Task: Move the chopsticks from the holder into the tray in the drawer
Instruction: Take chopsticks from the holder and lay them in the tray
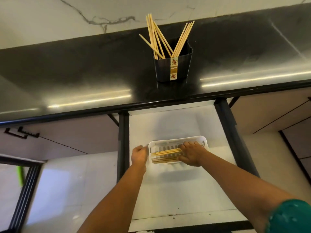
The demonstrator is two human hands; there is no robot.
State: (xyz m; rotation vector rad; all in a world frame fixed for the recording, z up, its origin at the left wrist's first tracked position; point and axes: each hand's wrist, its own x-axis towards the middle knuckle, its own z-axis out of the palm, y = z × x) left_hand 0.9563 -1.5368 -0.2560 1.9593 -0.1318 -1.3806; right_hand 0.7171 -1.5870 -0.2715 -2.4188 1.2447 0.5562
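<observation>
Down in the open drawer (185, 190) sits the white tray (178, 139); the right hand (191, 153) lies over its right end, fingers curled on a bunch of chopsticks (165, 151) stretched along the tray; the left hand (138, 154) rests at the tray's left edge, fingers loosely bent, holding nothing; up on the black counter (84, 73) stands the dark holder (173, 68) with more chopsticks (156, 36) fanned out of it.

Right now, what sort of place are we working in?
Most likely a home kitchen: a glossy black countertop against a marble-look wall, a holder of wooden chopsticks on it, and an open drawer below with a white tray.
</observation>
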